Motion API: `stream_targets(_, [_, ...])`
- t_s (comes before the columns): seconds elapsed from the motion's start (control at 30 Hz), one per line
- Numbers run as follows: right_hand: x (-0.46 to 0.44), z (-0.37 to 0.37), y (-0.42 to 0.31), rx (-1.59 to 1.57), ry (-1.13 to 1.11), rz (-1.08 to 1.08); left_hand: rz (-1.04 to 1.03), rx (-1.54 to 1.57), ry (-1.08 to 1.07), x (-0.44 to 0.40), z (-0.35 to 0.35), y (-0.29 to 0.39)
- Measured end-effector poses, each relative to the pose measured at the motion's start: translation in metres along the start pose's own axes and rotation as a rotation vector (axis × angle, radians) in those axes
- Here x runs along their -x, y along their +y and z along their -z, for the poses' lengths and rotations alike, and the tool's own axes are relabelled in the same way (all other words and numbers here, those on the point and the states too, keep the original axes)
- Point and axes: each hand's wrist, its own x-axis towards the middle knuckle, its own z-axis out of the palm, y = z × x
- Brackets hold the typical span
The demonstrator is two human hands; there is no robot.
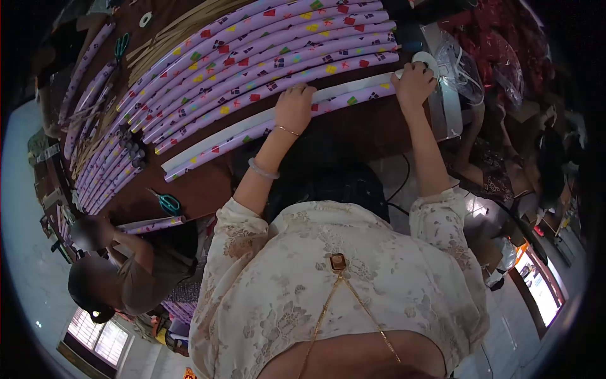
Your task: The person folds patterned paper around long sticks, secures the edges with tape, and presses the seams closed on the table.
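A purple roll of wrapping paper (237, 138) with a bare white strip along its far side lies near the table's front edge. My left hand (293, 106) is closed over its middle, with the fingers curled across the white strip. At the roll's right end, my right hand (415, 83) is closed with bent fingers, and its thumb side touches the roll. What these fingertips hold, if anything, is hidden. Just beyond them is a white roll of tape (425, 61) beside a pale metal stand.
Several finished purple rolls (271, 60) lie side by side behind, with brown strips beyond. Teal scissors (167, 203) lie at the table's left front. Another person (136, 271) sits at the left. Clear plastic wrap (464, 69) and a cable are at the right.
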Motion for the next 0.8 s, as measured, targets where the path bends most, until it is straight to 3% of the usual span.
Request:
stream_targets(0.13, [0.002,-0.001,-0.001,-0.002,0.026,-0.008,-0.182,0.159,0.002,-0.034,-0.038,0.036])
stream_targets(0.23, [0.004,0.001,-0.001,0.003,0.026,-0.024,-0.207,0.072,-0.058,-0.063,-0.062,0.071])
stream_targets(0.3, [0.005,0.000,0.001,-0.041,0.011,-0.041,-0.130,-0.033,-0.167,-0.081,-0.073,0.092])
stream_targets(0.5, [0.016,-0.014,0.016,-0.205,0.030,-0.046,0.033,-0.038,-0.067,-0.098,-0.114,0.110])
stream_targets(0.8, [0.027,-0.018,0.024,-0.356,0.059,-0.048,0.066,0.174,-0.036,-0.100,-0.118,0.109])
